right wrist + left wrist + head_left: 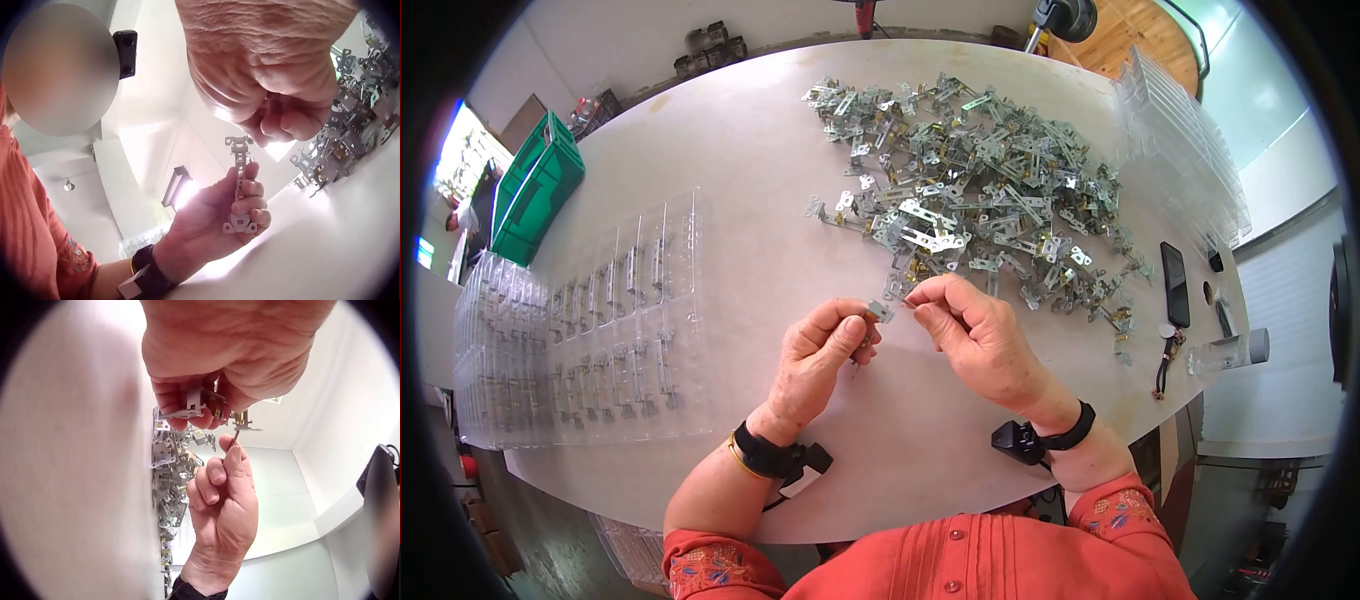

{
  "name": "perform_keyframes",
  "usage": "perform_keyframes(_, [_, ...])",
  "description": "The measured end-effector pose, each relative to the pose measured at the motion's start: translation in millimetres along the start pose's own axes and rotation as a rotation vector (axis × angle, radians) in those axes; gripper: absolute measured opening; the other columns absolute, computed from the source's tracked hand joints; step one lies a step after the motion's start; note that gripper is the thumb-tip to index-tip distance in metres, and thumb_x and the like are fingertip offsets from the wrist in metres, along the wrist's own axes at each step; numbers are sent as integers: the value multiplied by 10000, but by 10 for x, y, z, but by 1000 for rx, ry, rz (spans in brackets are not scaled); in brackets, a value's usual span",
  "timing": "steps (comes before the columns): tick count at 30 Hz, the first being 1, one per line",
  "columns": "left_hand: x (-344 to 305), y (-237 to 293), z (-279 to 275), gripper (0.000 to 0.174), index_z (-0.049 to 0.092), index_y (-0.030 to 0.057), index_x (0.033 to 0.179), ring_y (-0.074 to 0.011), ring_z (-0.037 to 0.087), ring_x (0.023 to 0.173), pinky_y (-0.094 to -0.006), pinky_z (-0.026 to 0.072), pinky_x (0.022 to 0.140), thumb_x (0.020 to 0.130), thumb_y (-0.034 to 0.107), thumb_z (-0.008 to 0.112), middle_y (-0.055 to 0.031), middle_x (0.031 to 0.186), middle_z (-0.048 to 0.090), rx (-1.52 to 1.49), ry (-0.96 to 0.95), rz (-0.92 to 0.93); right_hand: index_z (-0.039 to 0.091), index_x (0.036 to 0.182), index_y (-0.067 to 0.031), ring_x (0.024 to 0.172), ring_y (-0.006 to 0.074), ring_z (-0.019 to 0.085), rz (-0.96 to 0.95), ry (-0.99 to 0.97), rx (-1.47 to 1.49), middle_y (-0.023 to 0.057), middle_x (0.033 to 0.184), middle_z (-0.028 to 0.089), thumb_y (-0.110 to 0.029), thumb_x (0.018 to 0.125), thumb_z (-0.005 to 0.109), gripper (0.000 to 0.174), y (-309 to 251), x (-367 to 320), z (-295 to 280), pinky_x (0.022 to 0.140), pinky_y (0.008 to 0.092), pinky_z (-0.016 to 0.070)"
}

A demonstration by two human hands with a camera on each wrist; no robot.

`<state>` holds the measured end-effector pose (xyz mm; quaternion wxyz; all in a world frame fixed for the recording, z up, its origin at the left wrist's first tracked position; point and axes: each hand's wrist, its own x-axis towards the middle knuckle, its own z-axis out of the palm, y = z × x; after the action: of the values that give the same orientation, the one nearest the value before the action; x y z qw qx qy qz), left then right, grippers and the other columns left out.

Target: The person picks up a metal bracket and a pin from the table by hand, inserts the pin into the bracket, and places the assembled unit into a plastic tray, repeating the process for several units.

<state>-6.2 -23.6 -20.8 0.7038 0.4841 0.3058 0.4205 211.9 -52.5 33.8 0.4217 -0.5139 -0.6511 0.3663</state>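
In the head view my left hand point(802, 372) holds a metal bracket point(881, 312) above the table, near the front of a heap of similar brackets point(990, 170). The right wrist view shows this bracket as a narrow strip with a wide, holed plate at each end, gripped between thumb and fingers. Beside its far end, my right hand point(992, 345) pinches a thin, dark metal piece point(235, 439) between thumb and forefinger. The thin piece's tip meets the bracket's end plate in the left wrist view; I cannot tell its kind.
At left lies a clear plastic tray point(700, 310) with rows of brackets, beside a stack of filled trays point(495, 360). Clear trays point(1180, 140) stand at the back right. A phone point(1175, 285), a bottle point(1230, 353) and a green crate point(538, 190) are farther out.
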Motion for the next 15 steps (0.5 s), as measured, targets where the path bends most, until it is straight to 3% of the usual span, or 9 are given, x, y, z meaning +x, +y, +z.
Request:
perform_keyframes(8, [-30, 31, 23, 243, 651, 6, 1175, -83, 571, 852, -248, 493, 781, 1057, 211, 595, -23, 982, 660, 166, -63, 3, 604, 1207, -53, 661, 36, 487, 361, -214, 382, -43, 782, 562, -205, 1093, 487, 223, -36, 32, -82, 575, 208, 413])
perform_keyframes(15, [-27, 86, 32, 233, 653, -2, 1168, -76, 556, 847, -242, 477, 772, 1050, 193, 606, -8, 973, 645, 263, -121, -7, 608, 1178, -63, 629, 24, 435, 476, -302, 558, -51, 751, 524, -218, 1101, 465, 225, -41, 45, -155, 545, 198, 372])
